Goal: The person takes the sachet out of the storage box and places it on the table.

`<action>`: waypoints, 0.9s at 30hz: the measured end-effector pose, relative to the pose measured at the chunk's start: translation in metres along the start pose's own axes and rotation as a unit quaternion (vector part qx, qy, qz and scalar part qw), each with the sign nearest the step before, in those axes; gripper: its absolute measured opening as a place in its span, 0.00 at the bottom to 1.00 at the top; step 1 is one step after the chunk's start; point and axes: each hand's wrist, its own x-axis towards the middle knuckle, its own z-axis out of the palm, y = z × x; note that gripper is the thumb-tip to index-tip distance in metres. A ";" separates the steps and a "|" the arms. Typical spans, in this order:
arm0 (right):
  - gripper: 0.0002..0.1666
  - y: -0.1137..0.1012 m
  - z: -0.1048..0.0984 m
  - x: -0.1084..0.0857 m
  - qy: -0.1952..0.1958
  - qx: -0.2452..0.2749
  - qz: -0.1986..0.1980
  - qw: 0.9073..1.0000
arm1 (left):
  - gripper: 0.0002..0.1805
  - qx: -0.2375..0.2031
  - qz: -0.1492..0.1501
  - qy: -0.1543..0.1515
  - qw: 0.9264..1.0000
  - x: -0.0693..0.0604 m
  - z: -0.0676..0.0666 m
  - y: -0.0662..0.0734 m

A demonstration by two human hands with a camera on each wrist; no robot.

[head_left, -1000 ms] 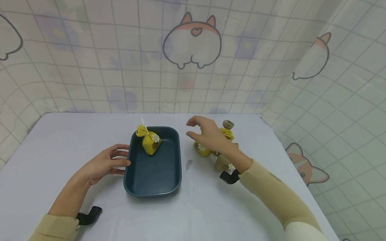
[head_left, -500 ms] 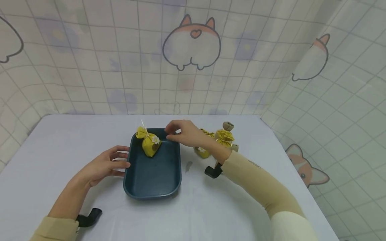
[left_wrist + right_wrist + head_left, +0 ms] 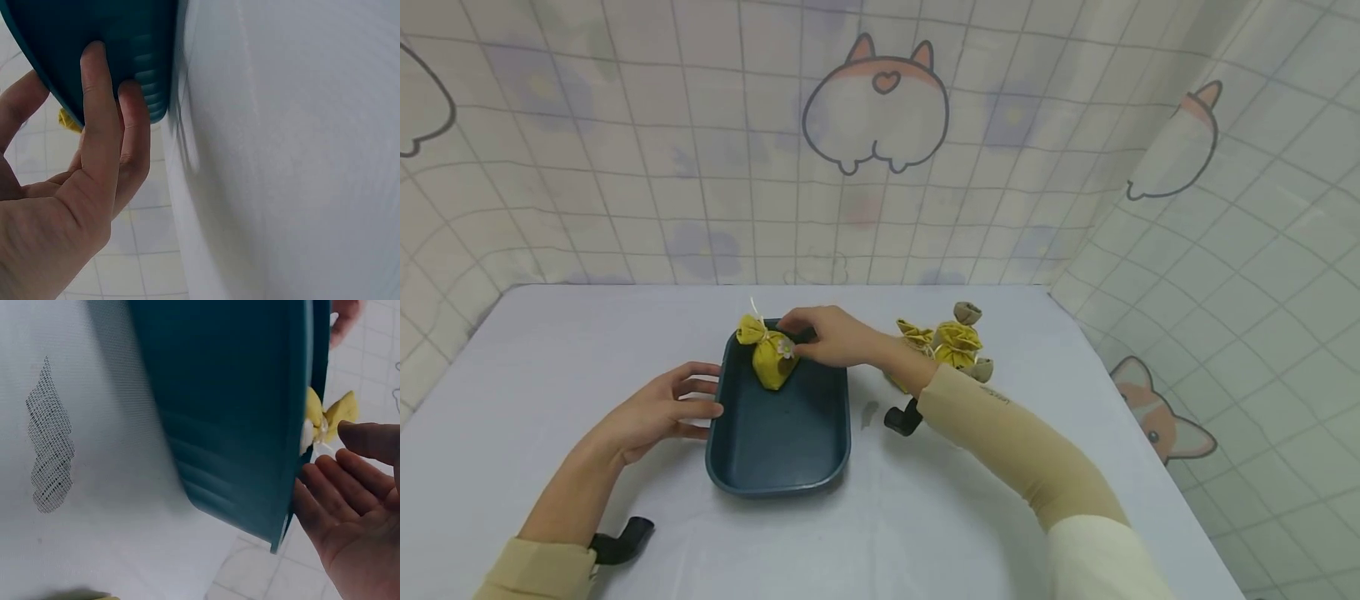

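A small yellow cloth pouch (image 3: 772, 360) with a white flower and a tied neck sits in the far left corner of a dark teal tray (image 3: 778, 450). My right hand (image 3: 835, 336) reaches over the tray's far right rim. Its thumb is close to the flower; in the right wrist view the pouch's neck (image 3: 323, 425) shows just beyond the fingertips, and I cannot tell whether they touch. My left hand (image 3: 658, 410) rests its spread, fairly straight fingers against the tray's left side. In the left wrist view two fingers lie on the outer wall (image 3: 56, 37).
Right of the tray stands a cluster of several yellow and tan pouches (image 3: 957, 343), partly behind my right forearm. The white tabletop (image 3: 925, 517) meets a patterned curtain (image 3: 880, 217) at the back and right. A grey mark (image 3: 869, 413) lies beside the tray.
My right hand has moved left from above the pouch cluster, over the tray's rim, to the yellow pouch inside. The left hand and the tray have stayed put.
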 end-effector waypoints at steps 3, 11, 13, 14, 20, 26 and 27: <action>0.27 -0.001 0.004 0.004 -0.016 0.002 0.000 1.000 | 0.42 -0.004 -0.001 -0.003 1.000 0.000 -0.001 -0.001; 0.31 0.001 0.011 0.010 -0.026 -0.019 0.010 0.999 | 0.42 -0.005 -0.002 -0.002 1.000 0.001 -0.001 -0.002; 0.32 0.002 0.012 0.011 -0.025 -0.021 0.014 0.999 | 0.42 -0.004 -0.002 -0.002 1.000 0.001 -0.002 -0.002; 0.32 0.003 0.013 0.012 -0.025 -0.020 0.015 0.999 | 0.42 -0.004 -0.002 -0.003 1.000 0.001 -0.002 -0.002; 0.31 0.003 0.014 0.011 -0.018 -0.007 0.017 1.000 | 0.42 -0.005 -0.001 -0.004 1.000 0.001 -0.002 -0.002; 0.29 0.004 0.015 0.010 -0.010 -0.015 0.024 1.000 | 0.42 -0.006 0.002 -0.004 1.000 0.000 -0.002 -0.002; 0.29 0.004 0.014 0.011 -0.009 -0.015 0.026 0.999 | 0.42 -0.006 0.003 -0.004 1.000 0.000 -0.002 -0.002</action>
